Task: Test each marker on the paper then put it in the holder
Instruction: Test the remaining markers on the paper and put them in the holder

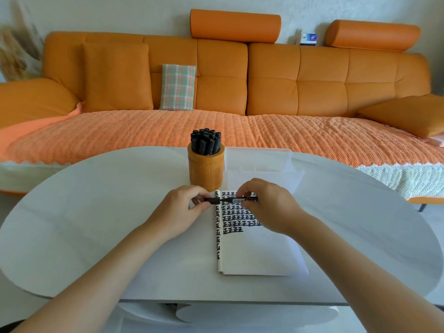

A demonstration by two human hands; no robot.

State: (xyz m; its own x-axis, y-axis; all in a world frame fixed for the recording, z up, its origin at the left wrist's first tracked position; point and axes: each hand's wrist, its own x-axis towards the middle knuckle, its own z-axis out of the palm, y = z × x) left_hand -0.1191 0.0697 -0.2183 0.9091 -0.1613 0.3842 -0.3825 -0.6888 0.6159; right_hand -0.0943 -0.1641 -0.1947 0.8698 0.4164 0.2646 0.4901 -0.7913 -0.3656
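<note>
Orange sofa [264,92] cushions and a quilted throw fill the background behind a white oval table [96,212], where a person holds a black marker [223,200] level in both hands, just above the top of a sheet of paper [252,251] already filled with rows of dark test marks. The left hand [182,207] pinches the marker's left end between thumb and fingertips, while the right hand [266,205] curls its fingers round the labelled barrel. Whether the cap is on or coming off cannot be told from this view. An orange holder [206,174], packed with other black markers [205,141], stands just beyond the hands, beside a clear plastic box [258,159]. The marker looks light, stiff and smooth-sided, so a firm pinch on the barrel near its middle should keep it from rolling or slipping. The cap end likely wants a straight pull along the marker's length. With the holder so full, a new marker will probably need to be slid down upright between the others.
</note>
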